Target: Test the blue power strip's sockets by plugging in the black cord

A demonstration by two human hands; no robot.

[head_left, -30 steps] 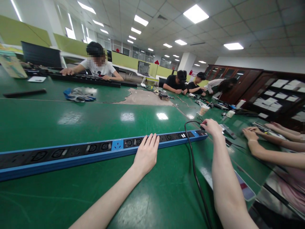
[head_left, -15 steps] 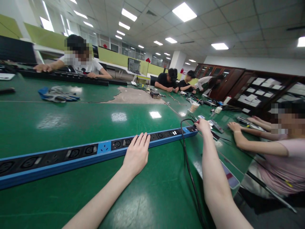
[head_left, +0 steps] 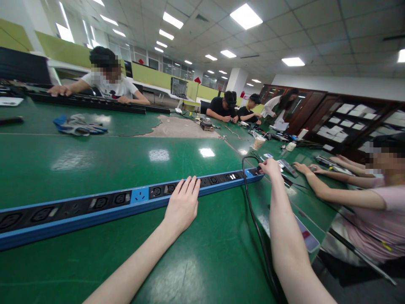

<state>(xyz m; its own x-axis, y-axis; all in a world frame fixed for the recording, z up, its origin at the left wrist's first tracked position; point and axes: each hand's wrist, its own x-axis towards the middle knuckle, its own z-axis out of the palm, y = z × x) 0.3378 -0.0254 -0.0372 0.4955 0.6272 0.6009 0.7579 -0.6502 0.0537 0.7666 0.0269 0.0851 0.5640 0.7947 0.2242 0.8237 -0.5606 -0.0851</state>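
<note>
A long blue power strip (head_left: 109, 202) with black socket inserts runs across the green table from the left edge to right of centre. My left hand (head_left: 183, 204) lies over its middle with fingers stretched flat across the sockets; the thumb is hidden. At the strip's far right end, my right hand (head_left: 271, 166) pinches the dark plug (head_left: 260, 168) of a black power cord. How deep the plug sits in its socket is hidden by my fingers. The cord (head_left: 249, 211) loops up beside the hand, crosses the strip and hangs down toward me along my right forearm.
Blue-and-grey gloves (head_left: 79, 125) lie at the back left. A phone (head_left: 306, 236) rests beside my right forearm. A drink cup (head_left: 258, 142) and loose tools stand beyond it. A co-worker in pink (head_left: 370, 202) sits on the right; other people work across the table.
My hands keep their places on the strip and the plug. On the right, the co-worker's hands have shifted left along the table. Another person at the back has straightened up somewhat.
</note>
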